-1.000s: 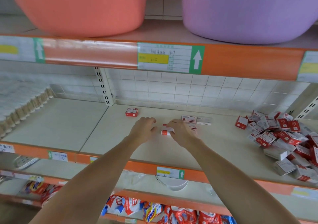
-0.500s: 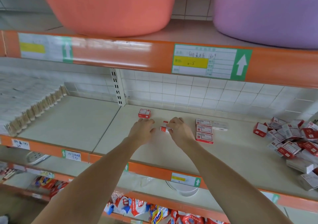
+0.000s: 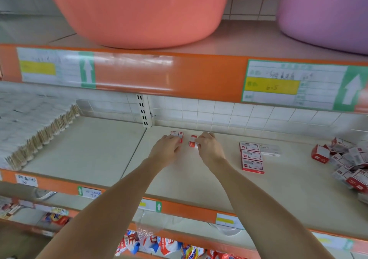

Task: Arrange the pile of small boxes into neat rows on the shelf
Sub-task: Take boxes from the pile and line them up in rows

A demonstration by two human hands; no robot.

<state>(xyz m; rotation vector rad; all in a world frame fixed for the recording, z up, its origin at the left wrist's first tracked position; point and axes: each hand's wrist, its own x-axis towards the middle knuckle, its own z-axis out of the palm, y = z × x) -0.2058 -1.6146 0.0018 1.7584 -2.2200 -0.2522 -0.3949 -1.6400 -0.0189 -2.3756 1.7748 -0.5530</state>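
Both hands had shifted toward the back edge of the shelf (image 3: 199,179) over the last second, carrying small boxes with them; earlier they sat farther forward and nearer the short flat column.

Right hand (image 3: 210,149): fingers curled over two small red-and-white boxes (image 3: 192,141), whose red ends showed just left of the fingertips. Their long axis appeared to run left-right, parallel to the back edge; most of each lay hidden under the hand.

Left hand (image 3: 166,149): fingers bent against the lone box (image 3: 176,134) near the back edge, beside the shelf upright. Whether it pinched the box or only touched it, I could not tell. That box lay flat, label up, long axis left-right.

Judgement: a new row was being started at the back left of this shelf section, the two carried boxes being brought up to the lone one.

Column of three flat boxes (image 3: 252,157) lay mid-shelf, long axes left-right. The pile (image 3: 346,163) at the right end remained jumbled; most of the task was left.
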